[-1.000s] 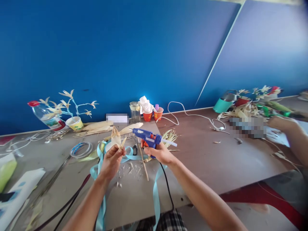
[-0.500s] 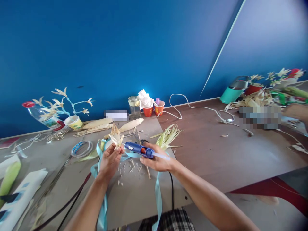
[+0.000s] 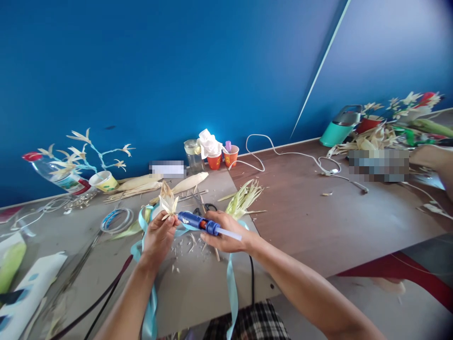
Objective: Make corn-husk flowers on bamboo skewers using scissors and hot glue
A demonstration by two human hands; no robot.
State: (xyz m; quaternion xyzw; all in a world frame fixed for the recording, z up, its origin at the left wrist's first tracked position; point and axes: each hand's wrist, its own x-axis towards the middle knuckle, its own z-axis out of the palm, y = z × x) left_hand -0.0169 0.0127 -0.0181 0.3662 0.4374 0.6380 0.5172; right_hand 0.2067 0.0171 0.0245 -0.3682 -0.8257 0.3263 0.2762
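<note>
Between the fingers of my left hand (image 3: 159,236) is the base of a corn husk flower (image 3: 168,200), its pale petals pointing up. My right hand (image 3: 226,232) is wrapped round a blue glue gun (image 3: 198,221), with a clear glue stick (image 3: 229,233) poking out of its back. The gun's nozzle is at the flower's base; whether it touches cannot be made out. Light blue ribbon (image 3: 231,288) trails beneath both hands and over the table's front edge. Beyond my right hand lie black-handled scissors (image 3: 210,208) and a bunch of green husk strips (image 3: 244,199).
At the back left stand a plastic bottle (image 3: 67,177) and a paper cup (image 3: 103,182) holding a husk-flower branch. A glass jar (image 3: 194,158) and red cups (image 3: 214,162) line the wall. A white cable (image 3: 300,158) crosses the right side, near a teal flask (image 3: 338,132) and another person's hand (image 3: 426,156).
The view has shifted slightly. The gun's nozzle stays close to the flower's base, and both hands keep their grips.
</note>
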